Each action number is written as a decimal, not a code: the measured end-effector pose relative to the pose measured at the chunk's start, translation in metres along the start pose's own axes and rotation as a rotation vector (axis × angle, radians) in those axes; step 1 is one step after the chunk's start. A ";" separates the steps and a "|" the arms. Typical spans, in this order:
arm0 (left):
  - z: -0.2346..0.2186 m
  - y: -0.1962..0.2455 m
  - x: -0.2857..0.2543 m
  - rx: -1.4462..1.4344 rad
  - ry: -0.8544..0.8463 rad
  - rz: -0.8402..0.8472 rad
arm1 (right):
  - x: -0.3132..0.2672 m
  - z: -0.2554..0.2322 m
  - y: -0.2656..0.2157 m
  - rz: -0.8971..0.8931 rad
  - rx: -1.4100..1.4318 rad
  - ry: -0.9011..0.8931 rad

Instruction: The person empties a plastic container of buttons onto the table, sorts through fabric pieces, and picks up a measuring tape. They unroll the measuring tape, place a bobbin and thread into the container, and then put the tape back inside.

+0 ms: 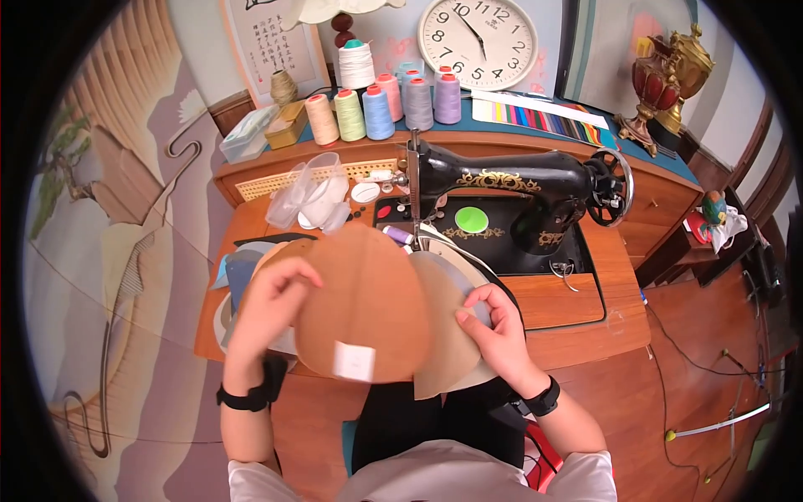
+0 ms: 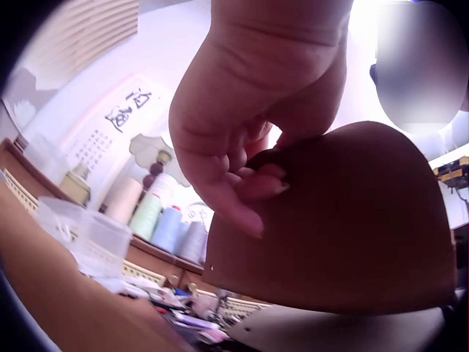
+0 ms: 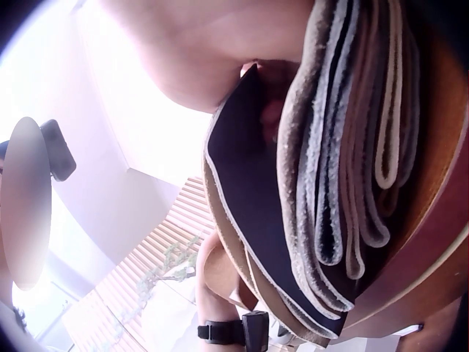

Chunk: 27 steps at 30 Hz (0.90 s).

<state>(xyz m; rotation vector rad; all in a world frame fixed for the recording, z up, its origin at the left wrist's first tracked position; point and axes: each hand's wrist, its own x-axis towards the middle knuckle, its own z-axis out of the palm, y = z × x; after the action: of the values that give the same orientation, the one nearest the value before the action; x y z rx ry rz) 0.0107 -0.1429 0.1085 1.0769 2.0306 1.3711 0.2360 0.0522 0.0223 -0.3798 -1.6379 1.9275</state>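
Note:
A brown rounded leather piece (image 1: 364, 284) with a small white label (image 1: 355, 361) is pinched at its edge by my left hand (image 1: 280, 293). The left wrist view shows the curled fingers and thumb at the edge of this curved brown piece (image 2: 344, 227). My right hand (image 1: 499, 330) grips a stack of leather pieces, with a beige one (image 1: 447, 335) at the front, partly behind the brown piece. Seen from the right wrist, the stack has several folded layers (image 3: 330, 161) with fuzzy edges and a dark sheet (image 3: 249, 176) beside them.
A black sewing machine (image 1: 493, 180) stands on the wooden table (image 1: 560, 305), just beyond the right hand. Several thread cones (image 1: 378, 115) line the back shelf near a clear plastic container (image 1: 314, 197). More flat pieces (image 1: 238, 272) lie by the left hand.

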 end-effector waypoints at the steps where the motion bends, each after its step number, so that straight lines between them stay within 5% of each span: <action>1: -0.014 -0.008 0.003 0.042 0.071 0.084 | 0.000 0.000 -0.001 0.001 0.004 -0.002; 2: -0.025 -0.015 0.005 0.085 0.140 0.169 | 0.000 0.000 -0.003 0.010 0.019 0.004; 6: -0.064 -0.034 0.002 0.118 0.238 0.018 | 0.006 -0.017 -0.007 -0.040 0.093 0.113; 8: -0.071 -0.048 0.000 0.513 0.438 -0.024 | 0.011 -0.022 -0.030 -0.055 0.317 0.189; 10: -0.070 -0.046 -0.006 0.686 0.449 -0.102 | 0.017 -0.037 -0.045 -0.116 0.373 0.203; 12: -0.056 -0.047 -0.011 0.822 0.587 0.209 | 0.022 -0.048 -0.056 -0.169 0.415 0.194; 19: 0.018 0.009 -0.011 0.493 0.260 0.427 | 0.031 -0.010 -0.069 -0.178 0.264 0.150; 21: 0.040 0.020 -0.012 -0.078 -0.071 0.177 | 0.037 0.015 -0.062 -0.175 0.123 0.063; 25: 0.056 0.017 -0.003 -0.198 -0.101 0.204 | 0.053 0.075 -0.040 -0.121 0.002 -0.138; 27: 0.051 0.012 -0.001 0.008 0.096 0.244 | 0.067 0.095 -0.030 -0.121 0.009 -0.170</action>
<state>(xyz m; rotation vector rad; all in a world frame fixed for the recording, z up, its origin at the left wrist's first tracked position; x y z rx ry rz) 0.0527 -0.1128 0.0988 1.3209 2.0244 1.5621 0.1368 0.0184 0.0804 -0.1125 -1.7163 1.9187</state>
